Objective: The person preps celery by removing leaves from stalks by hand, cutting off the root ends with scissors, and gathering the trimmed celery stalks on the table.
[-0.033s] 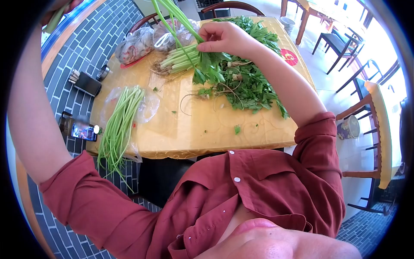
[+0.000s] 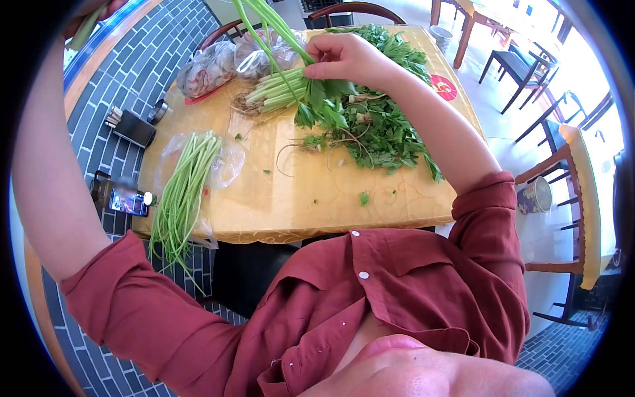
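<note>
Grey brick tiling [image 2: 149,46] runs along the left side of the table [image 2: 251,198], whose cloth is golden yellow, and black chairs [image 2: 519,76] stand on the pale floor to the table's right. Over the table's far half, the right hand [image 2: 337,61] pinches a bunch of green stalks [image 2: 284,30] between thumb and fingers, the leafy ends hanging below it, the stalks rising out of view. Beyond the table's far left corner, the left hand [image 2: 112,6] is mostly cut off — what shows of it is closed about a green stalk end [image 2: 86,30].

At the table's centre right spreads a heap of leafy greens [image 2: 387,135], with a bundle of rooted stalks [image 2: 274,92] against its left side. Filled plastic bags [image 2: 208,69] sit at the table's far left. Bare stalks [image 2: 182,188] lie on clear plastic [image 2: 228,162] at the table's near left — their thin ends droop over the edge.
</note>
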